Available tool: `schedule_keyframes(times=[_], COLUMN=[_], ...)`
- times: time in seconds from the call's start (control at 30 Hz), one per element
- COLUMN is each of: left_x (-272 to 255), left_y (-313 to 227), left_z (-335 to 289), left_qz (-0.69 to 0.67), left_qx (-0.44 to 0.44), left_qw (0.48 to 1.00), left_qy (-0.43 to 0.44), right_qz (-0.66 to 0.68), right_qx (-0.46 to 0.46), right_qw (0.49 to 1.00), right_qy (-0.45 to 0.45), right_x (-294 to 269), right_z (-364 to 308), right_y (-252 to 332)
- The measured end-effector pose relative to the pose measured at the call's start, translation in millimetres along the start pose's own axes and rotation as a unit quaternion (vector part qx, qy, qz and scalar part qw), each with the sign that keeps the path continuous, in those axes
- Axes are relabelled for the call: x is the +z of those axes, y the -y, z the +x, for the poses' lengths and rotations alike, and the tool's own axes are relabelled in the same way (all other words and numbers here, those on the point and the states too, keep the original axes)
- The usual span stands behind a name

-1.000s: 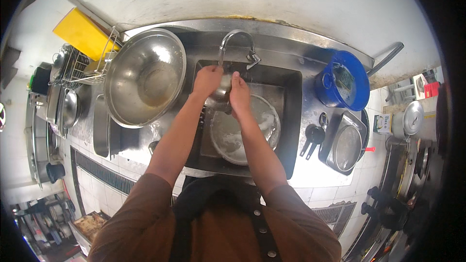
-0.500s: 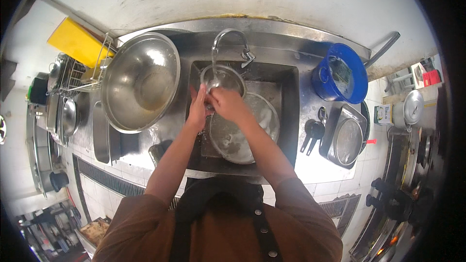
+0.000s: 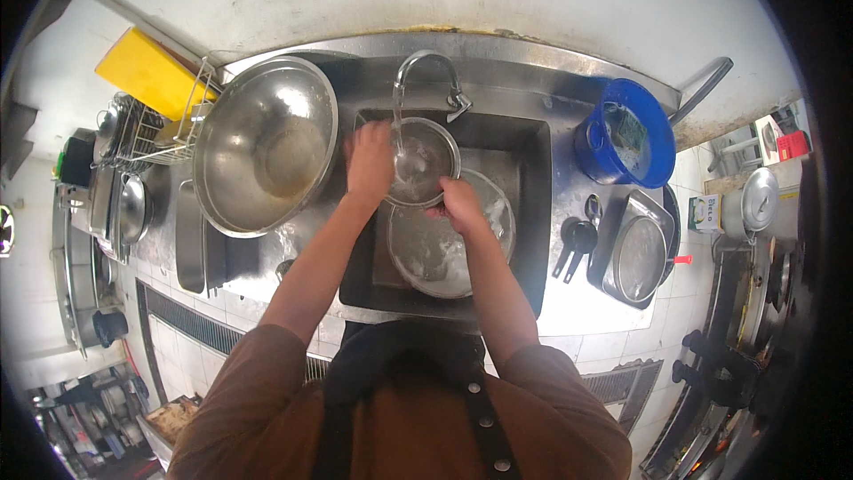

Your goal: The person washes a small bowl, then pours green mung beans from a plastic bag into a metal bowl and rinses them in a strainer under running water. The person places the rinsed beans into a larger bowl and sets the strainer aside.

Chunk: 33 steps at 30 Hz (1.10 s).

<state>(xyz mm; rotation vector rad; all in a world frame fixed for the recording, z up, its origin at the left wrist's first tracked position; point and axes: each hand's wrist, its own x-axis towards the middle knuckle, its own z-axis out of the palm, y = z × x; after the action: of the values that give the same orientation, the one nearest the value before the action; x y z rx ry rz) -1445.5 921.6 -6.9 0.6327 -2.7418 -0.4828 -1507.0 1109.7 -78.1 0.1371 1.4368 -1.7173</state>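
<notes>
A round metal bowl (image 3: 425, 160) is under the running tap, tilted slightly, with water falling into its left side. My right hand (image 3: 460, 204) is closed on the bowl's lower right rim, thumb on the edge and fingers beneath. Beside the bowl's left rim is my left hand (image 3: 369, 162), its back showing. Its fingers are blurred and partly hidden, so their grip is unclear. Below the bowl, a wider round metal pan (image 3: 426, 253) holding cloudy, foamy water lies in the dark sink (image 3: 533, 213). The curved faucet (image 3: 426, 55) rises behind.
A large metal basin (image 3: 235, 160) leans at the left near a wire rack (image 3: 147, 138) and a yellow board (image 3: 151, 76). On the right counter are a blue bucket (image 3: 586, 147) with water, black-handled measuring scoops (image 3: 577, 240), and a rectangular tray (image 3: 613, 271) with a round strainer (image 3: 640, 258).
My hands, together over the bowl before, have parted to its two sides. The right hand has taken hold of the rim, and the bowl has shifted slightly right.
</notes>
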Motion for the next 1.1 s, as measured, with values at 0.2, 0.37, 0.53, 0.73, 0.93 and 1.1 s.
schedule_keyframes(times=[0.2,0.37,0.53,0.73,0.93,1.1], left_x=[-8,43,99,107,105,13], left_y=[-5,28,20,43,62,49], left_z=[20,31,30,21,-12,-24], left_qz=[0.119,-0.012,-0.358,0.021,-0.088,0.123], left_qx=[0.220,0.155,-0.179,0.168,0.183,0.312], left_qw=[0.966,0.955,0.895,0.921,0.938,0.924], left_qy=[0.074,0.252,0.197,0.352,0.282,0.183], right_qz=[0.092,0.067,0.127,0.079,0.079,-0.114], right_qx=[-0.006,-0.053,-0.003,-0.022,-0.036,-0.026], right_qw=[0.996,0.996,0.991,0.996,0.996,0.992], right_qy=[-0.022,-0.016,0.047,0.026,-0.009,-0.051], right_x=[17,50,69,51,68,7], right_z=[-6,-25,-14,-32,-32,-22], right_y=[3,17,13,12,10,23])
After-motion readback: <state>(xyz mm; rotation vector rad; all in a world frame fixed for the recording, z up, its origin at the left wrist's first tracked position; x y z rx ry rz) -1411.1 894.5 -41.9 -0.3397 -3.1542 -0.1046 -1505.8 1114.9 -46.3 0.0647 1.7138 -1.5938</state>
